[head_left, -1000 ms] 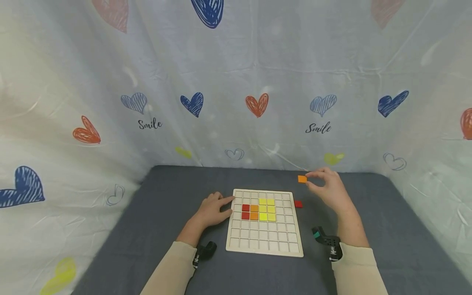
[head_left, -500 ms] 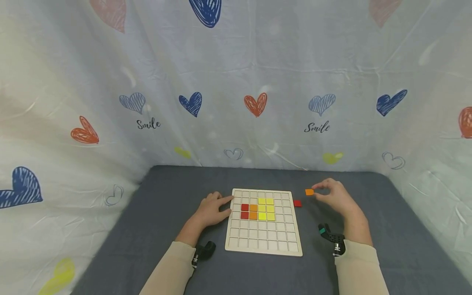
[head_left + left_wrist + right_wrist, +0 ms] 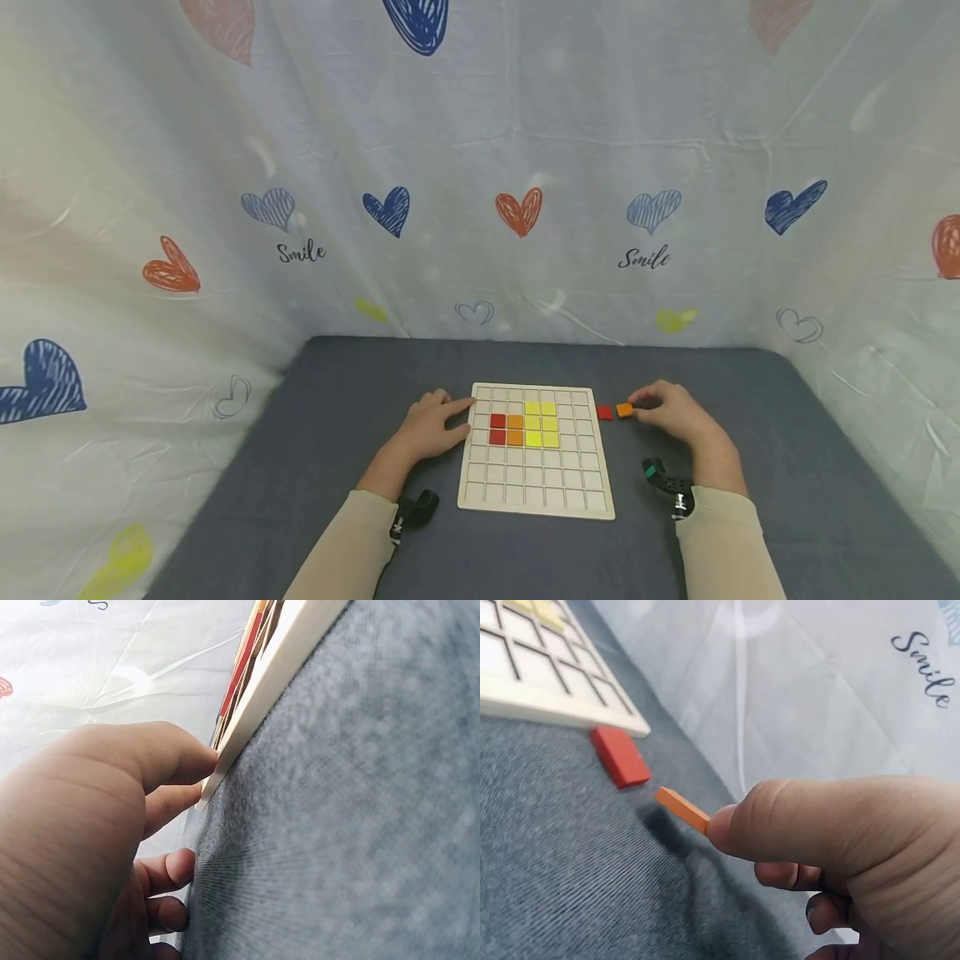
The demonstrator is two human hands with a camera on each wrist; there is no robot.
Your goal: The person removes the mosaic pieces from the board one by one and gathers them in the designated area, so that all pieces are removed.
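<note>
My right hand (image 3: pixel 678 414) pinches an orange square tile (image 3: pixel 624 410) between thumb and finger. In the right wrist view the orange tile (image 3: pixel 682 810) hangs tilted a little above the cloth, beside a red tile (image 3: pixel 620 756) lying by the board's edge. The pale wooden grid board (image 3: pixel 536 500) carries red, orange and yellow tiles in its squares. At the board's left edge my left hand (image 3: pixel 427 429) touches the rim with thumb and index finger. The left wrist view shows these fingertips against the board's side (image 3: pixel 259 701), the other fingers loosely bent.
A dark grey cloth (image 3: pixel 360 367) covers the table. Behind and at both sides hangs a pale curtain (image 3: pixel 450 142) printed with hearts and the word Smile. A dark wrist device (image 3: pixel 667 482) is strapped at the right sleeve, another (image 3: pixel 416 510) at the left.
My right hand has carried the orange tile toward the person and down, from above the table's back area to just right of the red tile. The left hand and board have hardly moved.
</note>
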